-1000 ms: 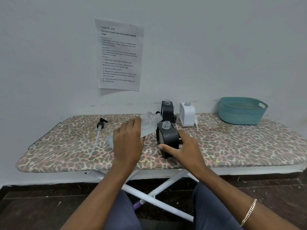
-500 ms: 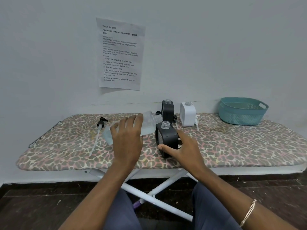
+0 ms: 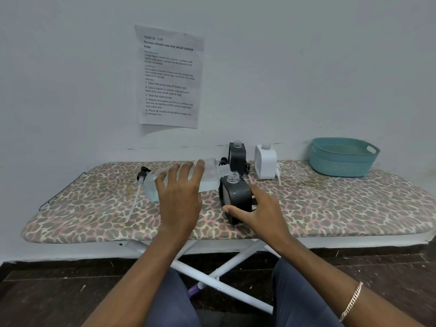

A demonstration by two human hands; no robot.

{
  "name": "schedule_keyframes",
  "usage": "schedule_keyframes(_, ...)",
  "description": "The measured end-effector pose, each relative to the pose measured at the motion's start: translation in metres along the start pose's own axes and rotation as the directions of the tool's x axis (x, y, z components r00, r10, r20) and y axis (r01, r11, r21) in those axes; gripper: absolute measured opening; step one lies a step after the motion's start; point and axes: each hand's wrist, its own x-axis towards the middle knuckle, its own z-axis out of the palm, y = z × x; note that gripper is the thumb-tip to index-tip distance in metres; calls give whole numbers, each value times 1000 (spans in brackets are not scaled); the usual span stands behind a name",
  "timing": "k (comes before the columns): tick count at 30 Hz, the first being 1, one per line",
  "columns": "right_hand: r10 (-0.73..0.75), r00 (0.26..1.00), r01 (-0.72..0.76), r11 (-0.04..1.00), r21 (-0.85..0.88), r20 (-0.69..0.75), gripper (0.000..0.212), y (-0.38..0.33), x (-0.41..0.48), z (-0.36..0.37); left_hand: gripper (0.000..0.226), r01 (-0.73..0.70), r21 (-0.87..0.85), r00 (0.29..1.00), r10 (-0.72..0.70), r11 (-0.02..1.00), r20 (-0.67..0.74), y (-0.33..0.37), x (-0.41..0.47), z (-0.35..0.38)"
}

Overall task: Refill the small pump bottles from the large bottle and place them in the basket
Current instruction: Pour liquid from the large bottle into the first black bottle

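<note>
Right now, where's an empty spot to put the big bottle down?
Bare board lies right of the right hand, in front of the basket, and left of the loose pump. Around the held black bottle, big bottle and back bottles it's crowded.

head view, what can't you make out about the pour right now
Head view only:
Any stream from the large bottle into the near black bottle: too small and clear.
Its fill level: opaque walls.
Middle of the large bottle: covered by the left hand.
Fingertips of the right hand: behind that bottle.

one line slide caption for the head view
Left hand tilts the large clear bottle toward a small black bottle held by the right hand.
</note>
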Motion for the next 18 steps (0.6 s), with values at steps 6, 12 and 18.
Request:
schedule_keyframes(6, -7, 1000, 7, 1000, -4, 2, 65, 1, 1, 0, 79, -6, 4, 1000, 6, 1000, 0, -1, 0, -1)
schedule_keyframes(12, -7, 1000, 7, 1000, 8, 11, 64, -1, 0, -1, 80, -7, 0, 1000, 7, 1000, -11, -1, 0, -1)
schedule_keyframes(18, 8, 1000, -8, 1000, -10, 22, 66, -1, 1, -2, 81, -8, 5, 1000, 8, 1000, -11, 0, 0, -2)
